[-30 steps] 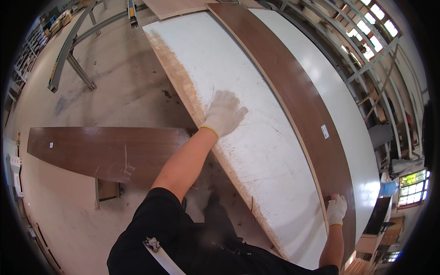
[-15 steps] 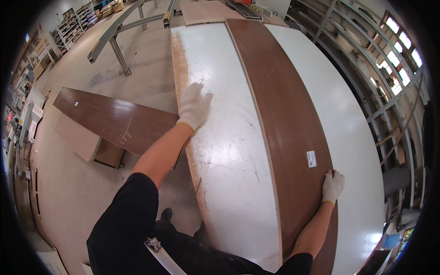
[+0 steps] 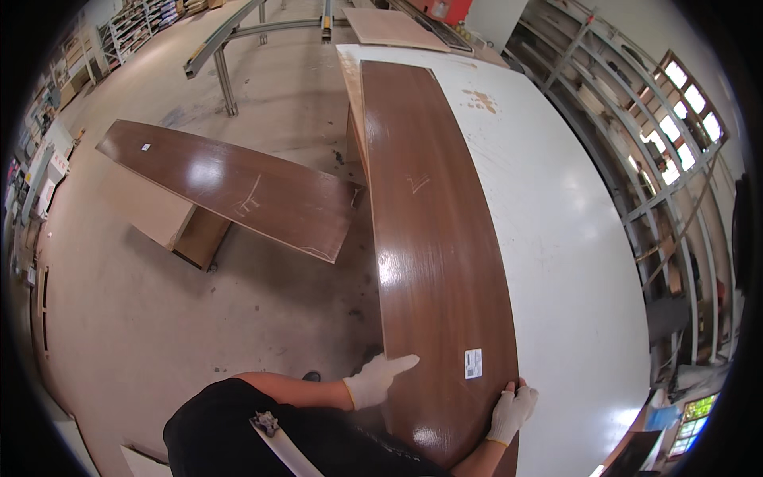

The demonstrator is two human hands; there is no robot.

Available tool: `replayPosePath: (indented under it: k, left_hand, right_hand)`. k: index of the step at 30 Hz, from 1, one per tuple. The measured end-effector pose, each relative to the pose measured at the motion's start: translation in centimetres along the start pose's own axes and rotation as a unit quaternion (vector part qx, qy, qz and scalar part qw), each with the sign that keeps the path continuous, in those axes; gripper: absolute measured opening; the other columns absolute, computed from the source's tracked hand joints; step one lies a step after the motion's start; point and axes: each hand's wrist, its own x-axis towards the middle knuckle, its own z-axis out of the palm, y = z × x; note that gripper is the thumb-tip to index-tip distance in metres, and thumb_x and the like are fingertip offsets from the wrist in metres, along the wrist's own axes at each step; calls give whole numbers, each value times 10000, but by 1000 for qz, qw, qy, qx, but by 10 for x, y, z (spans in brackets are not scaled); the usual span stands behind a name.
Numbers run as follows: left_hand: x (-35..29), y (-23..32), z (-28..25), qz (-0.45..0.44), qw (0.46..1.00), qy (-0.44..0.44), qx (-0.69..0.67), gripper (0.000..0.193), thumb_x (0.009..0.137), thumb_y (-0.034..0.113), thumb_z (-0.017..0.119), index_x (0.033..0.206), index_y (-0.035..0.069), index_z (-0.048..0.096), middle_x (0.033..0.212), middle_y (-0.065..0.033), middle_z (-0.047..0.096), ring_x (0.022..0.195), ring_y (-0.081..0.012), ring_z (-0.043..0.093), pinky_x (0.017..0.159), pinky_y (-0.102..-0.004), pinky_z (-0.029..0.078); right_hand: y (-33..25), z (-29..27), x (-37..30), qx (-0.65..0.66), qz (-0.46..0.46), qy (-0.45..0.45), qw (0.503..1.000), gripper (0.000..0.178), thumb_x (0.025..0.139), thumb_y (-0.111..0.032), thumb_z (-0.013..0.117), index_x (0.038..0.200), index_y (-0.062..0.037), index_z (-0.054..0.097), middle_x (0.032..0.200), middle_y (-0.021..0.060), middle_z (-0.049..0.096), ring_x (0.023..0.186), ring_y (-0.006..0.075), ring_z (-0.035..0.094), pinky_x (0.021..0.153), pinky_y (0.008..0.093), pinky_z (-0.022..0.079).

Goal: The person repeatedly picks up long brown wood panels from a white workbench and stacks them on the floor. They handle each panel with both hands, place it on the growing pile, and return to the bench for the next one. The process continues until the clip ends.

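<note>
A long brown wood-grain board [image 3: 437, 262] with a small white label lies along the near-left side of the white tabletop [image 3: 572, 262]. My left hand [image 3: 380, 381], in a white knitted glove, grips the board's left edge; the thumb rests on top and the other fingers are hidden below. On the opposite edge my right hand [image 3: 513, 412], gloved the same way, is closed around the board's side near the label.
To the left, a second brown board [image 3: 238, 187] rests across a low cardboard-coloured box [image 3: 203, 234] on the floor. A metal rail frame [image 3: 226, 48] stands beyond. A pinkish panel [image 3: 393, 28] sits at the table's far end. Shelving racks [image 3: 580, 56] line the right.
The board has slid left across the tabletop to its left side. My left hand has come down from the bare table surface onto the board's left edge; my right hand has moved with the board.
</note>
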Motion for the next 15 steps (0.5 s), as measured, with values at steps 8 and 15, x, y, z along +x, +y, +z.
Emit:
replayPosePath:
  k: [8,15]
  left_hand:
    - [-27,21,-1,-149,867,67,-471,465,1009,209,759,1408,0,647,1321,-109,723,1158,-214,710,970,-377,595]
    - [-14,-13,6,-126,803,42,-581,413,1010,155,735,1396,32,652,1324,-115,726,1174,-259,718,1019,-423,593]
  right_hand:
    - [-15,-20,-25,-29,-29,-36,998,335,1037,-248,611,1180,40,706,1159,245,706,1102,414,670,942,492,534]
    - [-22,-40,3,-36,-36,-127,991,614,1098,-491,448,972,44,723,936,278,742,909,481,697,824,546,528]
